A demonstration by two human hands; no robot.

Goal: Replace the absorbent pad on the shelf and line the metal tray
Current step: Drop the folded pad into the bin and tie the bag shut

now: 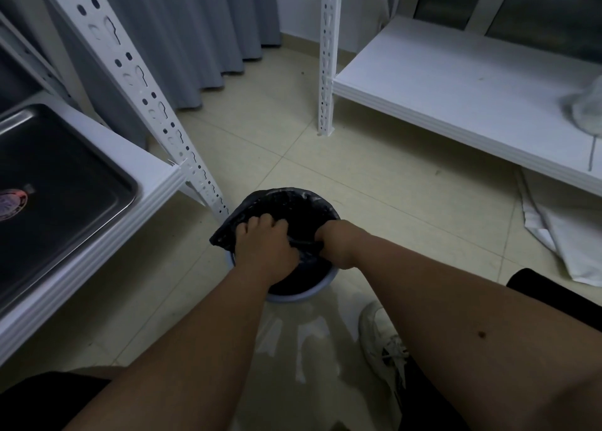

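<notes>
Pressing a dark pad (260, 209) down into a bin (293, 295) lined with a black bag, item one: both hands over the floor between two white shelf units. Left hand (264, 245) curled, knuckles up, fingers closed on the pad's dark material near the bin's near-left rim. Right hand (335, 245) sunk past the knuckles into the bin; fingers hidden, so its grip cannot be told, though it appears to bear on the same material. Item two: metal tray (65, 183) on the left shelf (156, 183), unlined, well apart from the hands. Item three: right shelf (456, 104), bare white board, pale crumpled sheet (583, 108) at its far end; more white sheeting (570, 235) on the floor beneath. Hazards, judged: one corner of the pad overhangs the left rim and may spring out; hard pushing may drag the bag liner down or tip the light bin; the floor (309, 342) near the shoe (381, 342) shows a wet-looking sheen, a slip risk.
</notes>
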